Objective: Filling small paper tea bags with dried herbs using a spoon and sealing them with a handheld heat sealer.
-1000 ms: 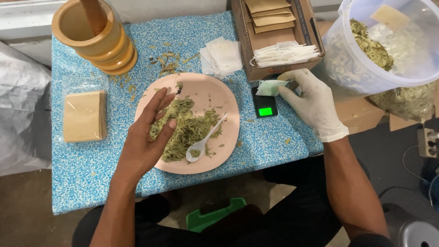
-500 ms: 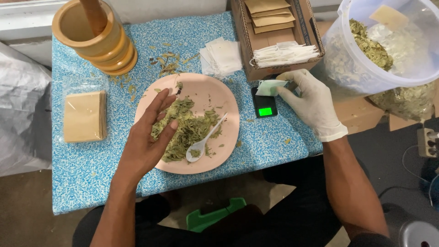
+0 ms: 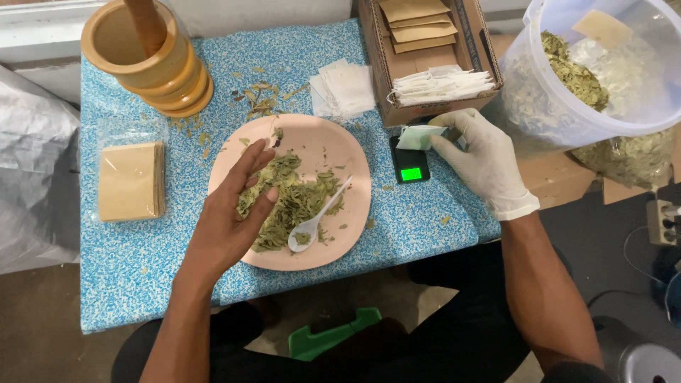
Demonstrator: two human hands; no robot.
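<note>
Right hand (image 3: pixel 484 162) pinches filter bag (image 3: pixel 418 136) — apparently above scale (image 3: pixel 410 160)

Pestle (image 3: pixel 145 25) top, bucket (image 3: pixel 567 99) rim cut off.

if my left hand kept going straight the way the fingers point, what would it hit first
Probably the far rim of the pink plate, then the stack of white sachets. The left hand points up-right over the dried leaves; its height is unclear.

Dried green leaves (image 3: pixel 294 202) heaped on pink plate (image 3: pixel 347 152)
</note>
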